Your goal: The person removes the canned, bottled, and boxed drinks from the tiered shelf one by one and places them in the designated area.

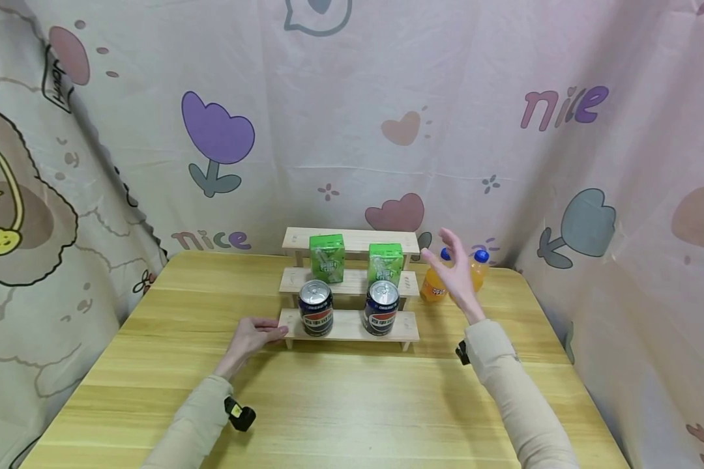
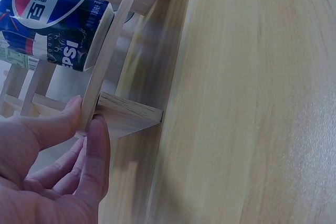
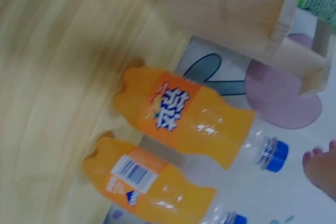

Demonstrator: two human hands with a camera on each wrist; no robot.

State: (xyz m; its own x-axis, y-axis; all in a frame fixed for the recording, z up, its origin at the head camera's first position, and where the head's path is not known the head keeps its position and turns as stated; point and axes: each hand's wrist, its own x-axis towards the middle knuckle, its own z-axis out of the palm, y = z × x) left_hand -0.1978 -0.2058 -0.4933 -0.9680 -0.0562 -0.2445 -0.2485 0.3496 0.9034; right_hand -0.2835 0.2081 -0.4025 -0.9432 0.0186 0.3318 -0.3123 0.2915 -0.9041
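Note:
A three-tier wooden display shelf (image 1: 347, 326) stands toward the back of the table. At the left end of its lowest board, my left hand (image 1: 251, 338) pinches the wood between thumb and fingers; the left wrist view shows this grip close up. Two dark blue Pepsi cans (image 1: 315, 311) (image 2: 50, 24) stand on the lowest tier, and two green drink cartons (image 1: 326, 258) on the middle one. To the right of the shelf, my right hand (image 1: 459, 277) is raised by two orange soda bottles (image 3: 173, 114) with blue caps, fingers spread and holding nothing. It partly hides them in the head view.
The top board (image 1: 352, 240) of the shelf bears nothing. Light wood tabletop (image 1: 352, 404) spreads in front and to both sides. A printed curtain (image 1: 328, 117) hangs right behind the table and along its sides.

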